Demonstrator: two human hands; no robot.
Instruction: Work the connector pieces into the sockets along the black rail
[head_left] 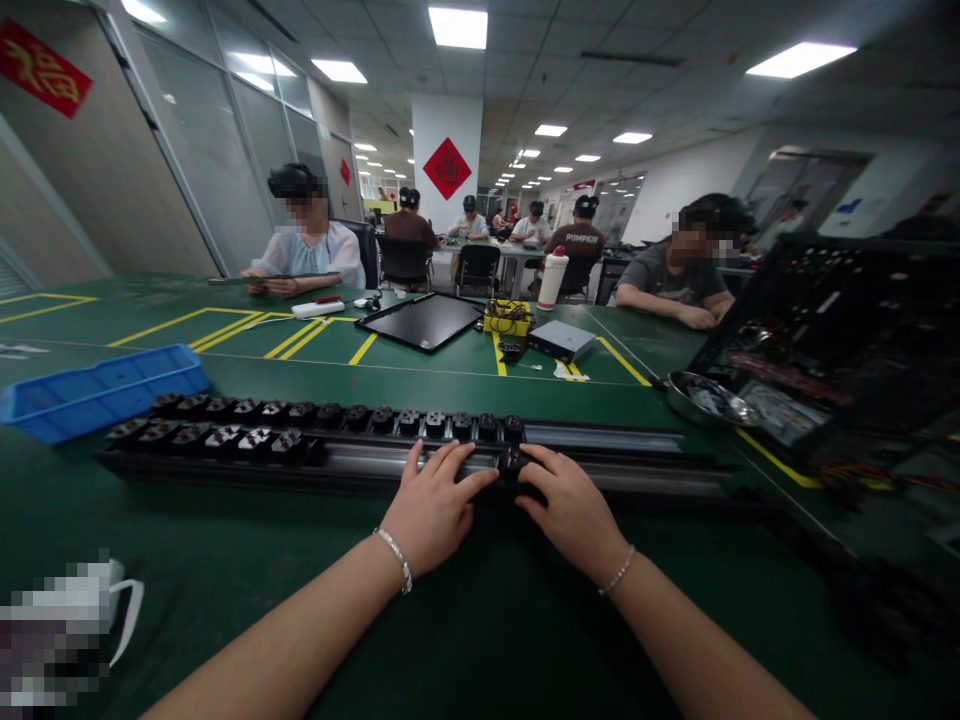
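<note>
The table point(300, 590) is green with yellow stripes point(624, 362). Near its left edge, a blue bin point(127, 408); toward the far edge, a white-and-red bottle point(552, 282). The rails point(225, 476) are black and silvery, the blocks point(382, 419) mostly black.

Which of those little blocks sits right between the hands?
The lone block in the near rail, between the left hand and right hand; that rail's other blocks cluster toward its left end.

- My bare left forearm point(307, 620) and right forearm point(694, 625) angle inward, pointing toward the far edge of the worktop point(480, 655).
- My left hand point(431, 505) is palm down, fingers spread, index stretched toward my right.
- My right hand point(566, 505) curves its fingers leftward, thumb lowest.
- My hands are near each other, apart.
</note>
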